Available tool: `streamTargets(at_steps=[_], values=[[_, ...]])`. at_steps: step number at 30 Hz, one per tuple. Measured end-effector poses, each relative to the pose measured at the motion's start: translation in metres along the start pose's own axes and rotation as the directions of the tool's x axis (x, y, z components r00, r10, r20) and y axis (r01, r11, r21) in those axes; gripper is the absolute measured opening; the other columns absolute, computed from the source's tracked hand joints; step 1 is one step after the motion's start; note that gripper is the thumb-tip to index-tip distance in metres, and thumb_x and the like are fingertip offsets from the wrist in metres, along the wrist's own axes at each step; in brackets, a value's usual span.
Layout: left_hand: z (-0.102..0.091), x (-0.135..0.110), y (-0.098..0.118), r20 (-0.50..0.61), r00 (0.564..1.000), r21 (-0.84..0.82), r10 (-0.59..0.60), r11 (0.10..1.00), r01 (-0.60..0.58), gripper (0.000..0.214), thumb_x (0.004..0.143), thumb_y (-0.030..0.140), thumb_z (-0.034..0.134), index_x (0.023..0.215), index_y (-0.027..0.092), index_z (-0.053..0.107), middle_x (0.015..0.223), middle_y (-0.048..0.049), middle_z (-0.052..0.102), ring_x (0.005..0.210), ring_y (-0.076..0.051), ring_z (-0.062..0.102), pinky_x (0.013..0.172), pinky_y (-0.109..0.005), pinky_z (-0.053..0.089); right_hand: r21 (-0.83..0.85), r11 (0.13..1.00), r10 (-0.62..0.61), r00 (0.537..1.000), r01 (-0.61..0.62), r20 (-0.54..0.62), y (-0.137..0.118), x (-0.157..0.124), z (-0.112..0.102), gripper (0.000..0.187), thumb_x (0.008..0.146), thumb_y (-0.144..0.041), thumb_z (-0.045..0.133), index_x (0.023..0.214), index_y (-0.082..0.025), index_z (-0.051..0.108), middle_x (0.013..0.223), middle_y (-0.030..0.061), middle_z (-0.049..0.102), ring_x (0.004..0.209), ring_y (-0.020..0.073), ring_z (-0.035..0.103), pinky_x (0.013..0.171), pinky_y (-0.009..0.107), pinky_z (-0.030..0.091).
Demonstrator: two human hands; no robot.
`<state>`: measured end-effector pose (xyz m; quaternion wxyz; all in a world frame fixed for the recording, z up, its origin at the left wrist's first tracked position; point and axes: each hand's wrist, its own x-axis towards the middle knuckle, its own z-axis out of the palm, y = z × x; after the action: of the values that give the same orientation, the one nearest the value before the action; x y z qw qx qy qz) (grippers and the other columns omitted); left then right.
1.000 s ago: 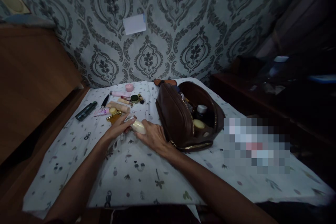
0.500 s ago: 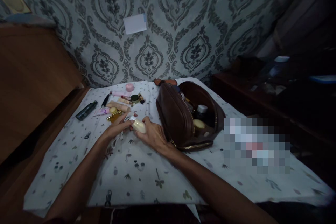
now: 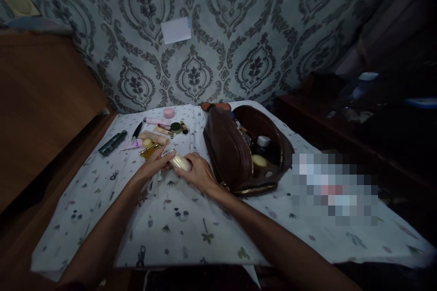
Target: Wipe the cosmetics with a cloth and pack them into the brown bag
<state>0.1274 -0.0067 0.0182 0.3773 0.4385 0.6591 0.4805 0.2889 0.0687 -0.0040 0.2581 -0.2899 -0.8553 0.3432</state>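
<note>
Both hands hold a small cream-coloured cylinder (image 3: 180, 162) with a whitish end, above the cloth beside the bag. My left hand (image 3: 154, 164) has its fingers closed on the whitish end. My right hand (image 3: 200, 173) is wrapped round the other end and hides part of it. A loose white cord (image 3: 153, 183) shows under my left hand; whether it joins the cylinder I cannot tell. Right of my hands stands an open brown bag (image 3: 227, 148) with a gold zip. Inside it are a dark bottle with a grey cap (image 3: 263, 141) and a yellowish round item (image 3: 259, 160).
Left of the bag lie a dark green bottle (image 3: 113, 143), a gold-coloured bottle (image 3: 149, 151), a pink jar (image 3: 169, 113), a round dark-lidded pot (image 3: 175, 127) and several tubes. The patterned cloth (image 3: 184, 236) covers the table. A pixelated patch (image 3: 334, 191) hides something at right.
The cylinder has turned slightly in my hands and my fingers have shifted a little on it. The bag and the laid-out items stay where they were.
</note>
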Motion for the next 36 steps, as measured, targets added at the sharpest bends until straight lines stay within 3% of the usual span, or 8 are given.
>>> streamTargets(at_steps=[5, 11, 15, 17, 20, 27, 33, 36], values=[[0.000, 0.000, -0.003, -0.023, 1.000, -0.049, 0.019, 0.999, -0.020, 0.049, 0.071, 0.062, 0.070, 0.088, 0.017, 0.060, 0.068, 0.0028, 0.052, 0.053, -0.009, 0.046, 0.044, -0.019, 0.033, 0.213, 0.977, 0.013, 0.998, -0.025, 0.058, 0.006, 0.003, 0.003, 0.028, 0.077, -0.043, 0.069, 0.073, -0.015, 0.066, 0.063, -0.0032, 0.053, 0.062, 0.0116, 0.045, 0.057, 0.024, 0.030], [-0.002, 0.001, -0.008, -0.060, 0.997, 0.022, 0.048, 0.999, -0.047, 0.054, 0.076, 0.066, 0.062, 0.093, 0.015, 0.067, 0.076, -0.0022, 0.063, 0.065, -0.016, 0.058, 0.054, -0.024, 0.046, 0.601, 0.785, 0.033, 0.978, -0.152, 0.205, 0.009, 0.001, 0.006, 0.044, 0.077, -0.050, 0.066, 0.106, -0.017, 0.066, 0.074, -0.0010, 0.061, 0.069, 0.0143, 0.054, 0.061, 0.023, 0.037], [0.006, 0.002, -0.008, -0.170, 0.968, 0.155, 0.184, 0.975, -0.158, 0.063, 0.089, 0.067, 0.039, 0.106, 0.015, 0.070, 0.101, -0.0094, 0.070, 0.099, -0.026, 0.063, 0.086, -0.037, 0.051, 0.734, 0.604, 0.095, 0.943, -0.310, 0.320, 0.007, -0.002, 0.011, 0.048, 0.073, -0.055, 0.069, 0.105, -0.019, 0.062, 0.073, -0.0011, 0.059, 0.067, 0.0144, 0.053, 0.058, 0.024, 0.035], [0.012, 0.002, -0.007, -0.220, 0.946, 0.187, 0.239, 0.962, -0.199, 0.065, 0.093, 0.064, 0.032, 0.109, 0.015, 0.070, 0.117, -0.0115, 0.068, 0.120, -0.028, 0.055, 0.106, -0.042, 0.040, 0.765, 0.533, 0.107, 0.926, -0.361, 0.363, 0.006, -0.004, 0.013, 0.048, 0.068, -0.056, 0.074, 0.098, -0.020, 0.061, 0.073, -0.0016, 0.059, 0.065, 0.0139, 0.052, 0.058, 0.024, 0.036], [0.020, 0.002, -0.008, -0.248, 0.917, 0.221, 0.313, 0.940, -0.261, 0.061, 0.096, 0.059, 0.030, 0.113, 0.015, 0.070, 0.127, -0.0111, 0.063, 0.130, -0.026, 0.048, 0.116, -0.042, 0.028, 0.796, 0.441, 0.084, 0.903, -0.413, 0.422, 0.004, -0.005, 0.017, 0.050, 0.063, -0.056, 0.078, 0.093, -0.022, 0.058, 0.073, -0.0026, 0.058, 0.065, 0.0131, 0.053, 0.061, 0.024, 0.039], [0.028, 0.001, -0.018, -0.124, 0.888, 0.251, 0.443, 0.880, -0.404, 0.051, 0.098, 0.047, 0.034, 0.131, 0.018, 0.059, 0.141, -0.0096, 0.051, 0.136, -0.022, 0.041, 0.120, -0.041, 0.023, 0.869, 0.271, 0.107, 0.910, -0.415, 0.401, 0.001, -0.004, 0.019, 0.051, 0.057, -0.054, 0.082, 0.083, -0.020, 0.055, 0.076, -0.0023, 0.058, 0.068, 0.0136, 0.057, 0.064, 0.027, 0.047], [0.035, -0.003, -0.014, 0.027, 0.908, 0.249, 0.417, 0.877, -0.410, 0.053, 0.099, 0.050, 0.032, 0.135, 0.020, 0.057, 0.152, -0.0094, 0.042, 0.143, -0.024, 0.035, 0.121, -0.044, 0.020, 0.920, 0.200, 0.186, 0.935, -0.336, 0.301, 0.008, -0.001, 0.023, 0.048, 0.057, -0.051, 0.082, 0.078, -0.020, 0.053, 0.073, -0.0031, 0.057, 0.067, 0.0141, 0.058, 0.063, 0.028, 0.051], [0.033, -0.008, -0.012, 0.093, 0.914, 0.322, 0.395, 0.857, -0.403, 0.057, 0.095, 0.053, 0.044, 0.142, 0.023, 0.049, 0.159, -0.0096, 0.029, 0.148, -0.027, 0.025, 0.121, -0.045, 0.019, 0.940, 0.192, 0.281, 0.934, -0.281, 0.222, 0.012, 0.001, 0.025, 0.047, 0.058, -0.046, 0.082, 0.087, -0.022, 0.054, 0.084, -0.0015, 0.062, 0.076, 0.0152, 0.061, 0.065, 0.027, 0.051]])
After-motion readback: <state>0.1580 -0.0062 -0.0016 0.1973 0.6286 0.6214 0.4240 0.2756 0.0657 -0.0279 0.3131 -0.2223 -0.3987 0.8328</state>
